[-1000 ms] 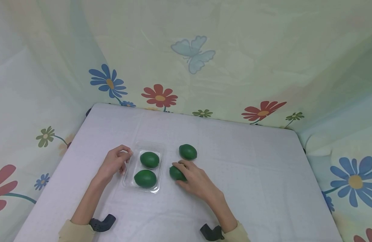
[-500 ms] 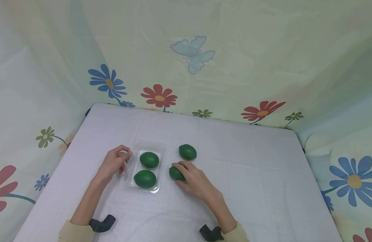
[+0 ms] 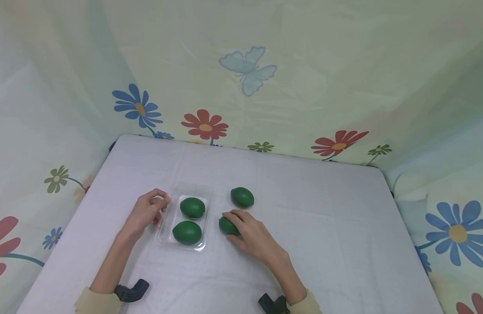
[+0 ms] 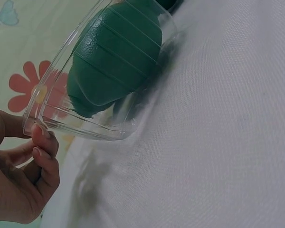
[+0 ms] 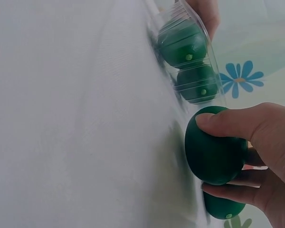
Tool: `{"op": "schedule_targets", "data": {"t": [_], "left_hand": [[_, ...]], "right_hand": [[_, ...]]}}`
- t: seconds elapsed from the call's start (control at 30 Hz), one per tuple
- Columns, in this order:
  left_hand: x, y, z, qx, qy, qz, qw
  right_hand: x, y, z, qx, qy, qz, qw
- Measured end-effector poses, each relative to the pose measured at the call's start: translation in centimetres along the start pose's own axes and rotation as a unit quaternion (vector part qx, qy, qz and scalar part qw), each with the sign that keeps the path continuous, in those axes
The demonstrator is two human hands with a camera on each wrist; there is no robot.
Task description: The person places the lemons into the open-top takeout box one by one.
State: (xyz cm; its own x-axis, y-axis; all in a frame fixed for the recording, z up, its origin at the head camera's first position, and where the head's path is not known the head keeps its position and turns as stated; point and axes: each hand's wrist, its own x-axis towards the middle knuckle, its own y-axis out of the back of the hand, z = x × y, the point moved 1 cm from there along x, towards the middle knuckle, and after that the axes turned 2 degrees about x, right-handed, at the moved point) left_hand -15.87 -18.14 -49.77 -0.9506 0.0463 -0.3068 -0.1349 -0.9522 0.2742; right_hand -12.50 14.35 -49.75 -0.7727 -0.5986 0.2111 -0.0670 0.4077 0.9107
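Observation:
My left hand (image 3: 147,209) pinches the left rim of a clear plastic tray (image 4: 88,127) between thumb and fingers. Two green limes (image 3: 187,232) lie inside that tray, one behind the other. To the right of the tray, my right hand (image 3: 254,234) grips a third lime (image 5: 213,147), thumb on one side and fingers on the other. In the head view the hand covers part of this lime. Another lime (image 3: 242,197) lies on the table just beyond the right hand.
A white cloth covers the table (image 3: 324,218). Behind and beside it hangs a curtain (image 3: 304,87) printed with flowers and a butterfly. Dark wrist devices (image 3: 132,291) sit at both sleeves.

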Motion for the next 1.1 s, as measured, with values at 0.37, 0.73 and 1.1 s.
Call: {"op": "schedule_targets", "data": {"t": [0.37, 0.73, 1.1], "left_hand": [[0.1, 0.0, -0.3, 0.002, -0.006, 0.001, 1.0000], [0.2, 0.0, -0.5, 0.002, -0.011, 0.003, 0.9999], [0.3, 0.0, -0.6, 0.001, -0.006, 0.006, 1.0000]], "right_hand": [[-0.1, 1.2, -0.9, -0.020, 0.027, 0.025, 0.999], [1.1, 2.3, -2.4, -0.011, 0.055, 0.050, 0.997], [4.1, 2.6, -4.0, 0.009, 0.081, 0.052, 0.995]]}}
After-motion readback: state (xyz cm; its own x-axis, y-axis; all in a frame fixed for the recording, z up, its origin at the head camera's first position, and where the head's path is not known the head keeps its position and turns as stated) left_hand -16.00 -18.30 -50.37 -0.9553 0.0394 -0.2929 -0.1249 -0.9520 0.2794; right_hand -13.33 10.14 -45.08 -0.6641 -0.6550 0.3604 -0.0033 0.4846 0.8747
